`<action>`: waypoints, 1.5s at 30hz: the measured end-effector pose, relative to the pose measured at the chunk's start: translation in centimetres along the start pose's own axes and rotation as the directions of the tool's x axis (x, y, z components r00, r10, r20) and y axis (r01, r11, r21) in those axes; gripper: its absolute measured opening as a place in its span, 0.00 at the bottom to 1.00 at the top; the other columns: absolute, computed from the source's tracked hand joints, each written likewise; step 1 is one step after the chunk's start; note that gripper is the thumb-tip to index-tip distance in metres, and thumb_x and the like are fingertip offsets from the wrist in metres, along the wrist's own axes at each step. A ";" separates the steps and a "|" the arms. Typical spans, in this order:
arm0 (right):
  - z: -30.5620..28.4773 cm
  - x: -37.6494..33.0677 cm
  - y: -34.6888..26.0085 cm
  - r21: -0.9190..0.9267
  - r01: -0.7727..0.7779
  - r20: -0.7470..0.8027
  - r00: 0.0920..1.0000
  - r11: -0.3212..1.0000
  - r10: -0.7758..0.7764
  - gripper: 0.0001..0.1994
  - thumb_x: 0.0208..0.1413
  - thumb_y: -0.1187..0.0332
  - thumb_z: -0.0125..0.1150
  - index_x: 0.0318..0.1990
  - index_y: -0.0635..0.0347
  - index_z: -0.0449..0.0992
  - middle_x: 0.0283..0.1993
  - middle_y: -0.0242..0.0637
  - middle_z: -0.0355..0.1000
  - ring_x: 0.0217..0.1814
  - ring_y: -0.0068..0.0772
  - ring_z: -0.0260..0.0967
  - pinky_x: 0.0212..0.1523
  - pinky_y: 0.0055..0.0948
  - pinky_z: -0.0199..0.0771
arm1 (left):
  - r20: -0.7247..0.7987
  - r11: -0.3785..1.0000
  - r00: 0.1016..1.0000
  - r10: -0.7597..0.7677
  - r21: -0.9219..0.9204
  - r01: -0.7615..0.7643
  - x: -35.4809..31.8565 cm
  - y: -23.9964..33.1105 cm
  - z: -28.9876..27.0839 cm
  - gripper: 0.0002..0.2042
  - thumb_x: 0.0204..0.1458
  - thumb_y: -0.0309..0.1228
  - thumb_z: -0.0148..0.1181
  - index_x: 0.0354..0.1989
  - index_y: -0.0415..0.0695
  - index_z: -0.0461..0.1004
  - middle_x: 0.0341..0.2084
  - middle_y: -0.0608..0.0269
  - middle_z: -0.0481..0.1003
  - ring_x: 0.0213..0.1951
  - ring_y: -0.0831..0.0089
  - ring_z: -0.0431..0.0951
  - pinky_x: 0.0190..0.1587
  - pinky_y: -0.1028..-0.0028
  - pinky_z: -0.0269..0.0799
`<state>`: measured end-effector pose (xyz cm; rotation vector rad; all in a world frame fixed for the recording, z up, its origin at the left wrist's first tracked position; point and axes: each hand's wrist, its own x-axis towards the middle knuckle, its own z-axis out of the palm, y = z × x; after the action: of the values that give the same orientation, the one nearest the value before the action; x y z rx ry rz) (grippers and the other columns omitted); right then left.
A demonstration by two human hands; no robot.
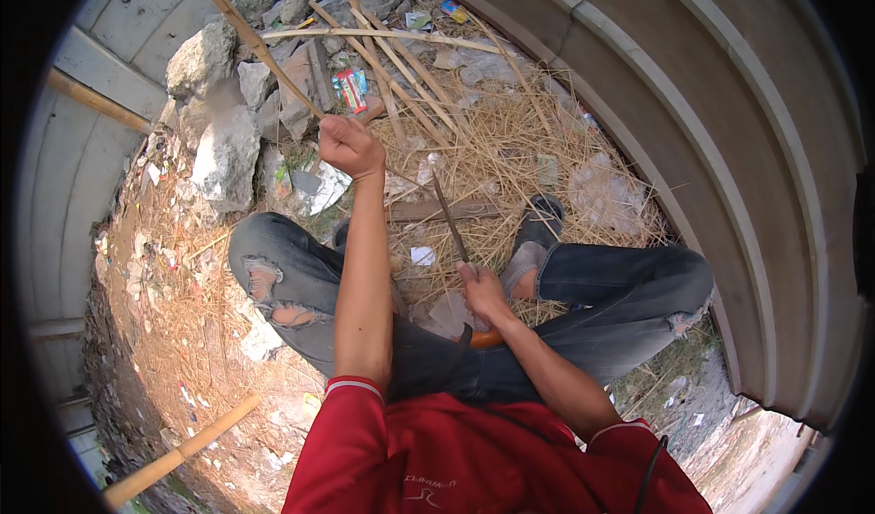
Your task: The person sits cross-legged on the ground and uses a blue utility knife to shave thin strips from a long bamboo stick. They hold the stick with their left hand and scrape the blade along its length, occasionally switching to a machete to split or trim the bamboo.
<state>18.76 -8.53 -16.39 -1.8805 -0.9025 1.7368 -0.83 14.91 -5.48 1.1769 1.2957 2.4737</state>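
Observation:
My left hand (351, 147) is closed in a fist round a long thin bamboo strip (260, 47). The strip runs up to the far left, and its near end slants down toward the blade. Lower right of it, my right hand (481, 288) grips a knife, its narrow dark blade (447, 215) pointing up and away. The blade's upper part lies close to the strip's near end; whether they touch I cannot tell. An orange handle-like piece (488, 339) lies by my right wrist above my lap, partly hidden.
Pale shavings (519, 140) litter the ground between and beyond my legs. Several bamboo sticks (401, 67) lie across the far side. Rough stones (228, 154) are piled at left. Corrugated metal sheeting (693, 122) curves along the right. Another bamboo pole (187, 450) crosses lower left.

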 end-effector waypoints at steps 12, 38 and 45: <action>-0.8 -0.6 -3.1 0.158 0.220 -0.139 0.970 0.963 -0.199 0.20 0.70 0.50 0.56 0.34 0.57 0.68 0.20 0.26 0.61 0.13 0.21 0.60 0.13 0.27 0.62 | 0.517 0.844 0.820 -0.245 -0.303 0.443 2.7 3.2 -2.3 0.31 0.71 0.57 0.41 0.19 0.47 0.55 0.13 0.72 0.50 0.16 0.79 0.51 0.20 0.75 0.45; -2.0 -10.4 -9.1 -0.022 0.440 0.024 0.898 0.898 -0.440 0.20 0.70 0.54 0.57 0.37 0.65 0.71 0.22 0.40 0.69 0.21 0.32 0.70 0.23 0.33 0.67 | 0.176 0.914 0.972 0.157 0.348 -0.210 1.7 2.7 0.7 0.33 0.74 0.49 0.37 0.17 0.38 0.64 0.12 0.59 0.66 0.17 0.62 0.70 0.24 0.66 0.63; -1.4 -13.1 -10.7 -0.040 0.576 -0.038 0.816 0.817 -0.577 0.20 0.70 0.54 0.55 0.41 0.68 0.71 0.27 0.55 0.73 0.28 0.58 0.73 0.32 0.46 0.71 | 0.214 0.901 0.943 0.256 0.301 -0.313 0.3 1.4 1.8 0.30 0.73 0.45 0.41 0.16 0.39 0.65 0.12 0.54 0.65 0.16 0.52 0.69 0.23 0.60 0.61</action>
<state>18.22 -10.10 0.51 -1.4352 -1.3161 1.2987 0.48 15.34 -3.65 1.7308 1.6391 2.3257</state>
